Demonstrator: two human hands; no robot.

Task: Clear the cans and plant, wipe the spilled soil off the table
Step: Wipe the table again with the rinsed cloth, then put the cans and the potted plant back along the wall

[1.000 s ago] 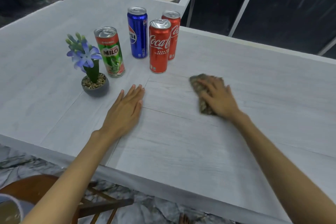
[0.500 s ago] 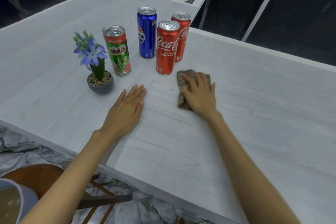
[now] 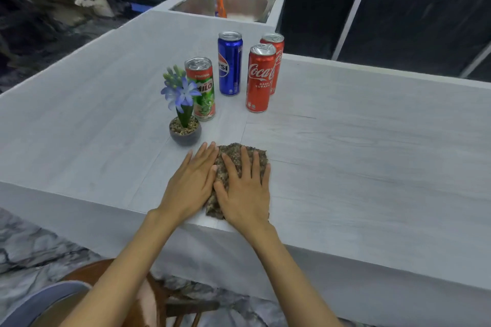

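right hand (image 3: 243, 191) dragged the cloth (image 3: 240, 155) left and nearer the table's near edge, now touching the left hand (image 3: 192, 180).

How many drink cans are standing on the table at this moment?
4. The Milo can stands just behind the potted plant; the blue Pepsi can is farther back; the front Coca-Cola can partly hides the second Coca-Cola can behind it. None seem hidden.
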